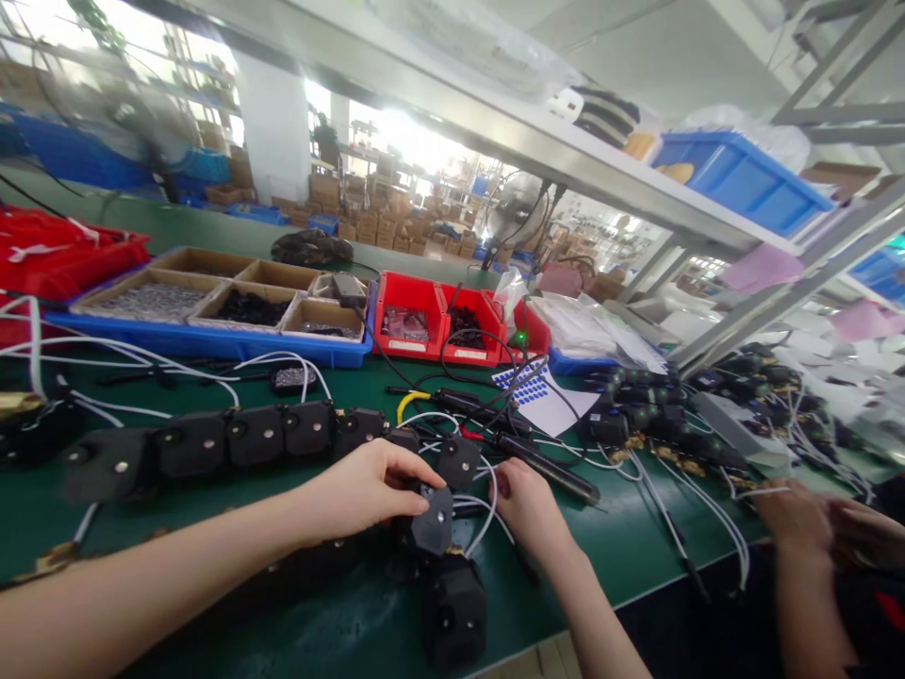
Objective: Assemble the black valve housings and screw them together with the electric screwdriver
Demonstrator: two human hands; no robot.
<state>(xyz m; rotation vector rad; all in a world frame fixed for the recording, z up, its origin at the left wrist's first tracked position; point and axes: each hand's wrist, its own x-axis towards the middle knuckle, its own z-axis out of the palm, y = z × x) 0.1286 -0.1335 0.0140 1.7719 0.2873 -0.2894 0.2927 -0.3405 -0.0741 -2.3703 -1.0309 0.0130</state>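
My left hand [374, 486] is closed, thumb and fingers pinching the top of a black boxy housing [433, 526] with a small metal button on its face. Just beyond it stands a similar black housing [458, 460], and nearer the table's front edge is another black housing [453, 613]. To the right, my right hand [527, 500] has curled fingers closed at a looped white cable [493, 514]; its fingertips are partly hidden. A row of the same black housings [247, 436] stretches left behind my left forearm, some with brass fittings.
On the green table [339, 613], a blue tray [283, 351] of divided small parts and red bins [417, 321] stand behind. A black screwdriver-like tool [548, 467] and a blue-dotted sticker sheet [548, 401] lie nearby. At right, a co-worker's hands [798, 519] are at work beside piled units.
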